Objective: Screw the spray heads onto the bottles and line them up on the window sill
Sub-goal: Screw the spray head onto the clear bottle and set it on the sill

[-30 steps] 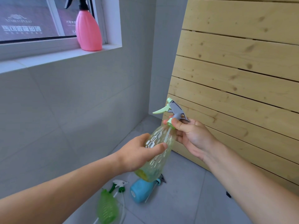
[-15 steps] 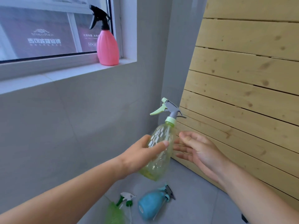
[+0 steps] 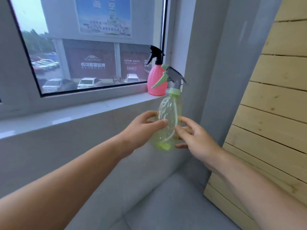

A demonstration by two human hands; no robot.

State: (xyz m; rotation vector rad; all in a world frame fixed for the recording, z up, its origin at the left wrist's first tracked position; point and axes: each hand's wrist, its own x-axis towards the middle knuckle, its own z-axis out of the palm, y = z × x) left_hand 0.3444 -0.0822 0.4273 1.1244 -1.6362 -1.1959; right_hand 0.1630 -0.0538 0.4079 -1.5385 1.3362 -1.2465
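I hold a clear yellow-green spray bottle point(image 3: 169, 113) upright in the air, below the level of the window sill point(image 3: 74, 112). Its grey and green spray head point(image 3: 171, 77) sits on the neck, nozzle pointing left. My left hand point(image 3: 142, 128) grips the bottle's lower body from the left. My right hand point(image 3: 194, 136) touches the same part from the right, fingers spread around it. A pink spray bottle point(image 3: 157, 80) with a black spray head stands on the sill's right end, against the window frame.
A wooden slat panel point(image 3: 274, 113) leans against the wall at the right. The grey tiled wall drops below the sill to the grey floor point(image 3: 166, 205). A window point(image 3: 91, 47) looks out on parked cars.
The bottle has risen toward the sill and stands more upright. My right hand left the spray head and came down to the bottle's lower body. The bottles on the floor have left view.
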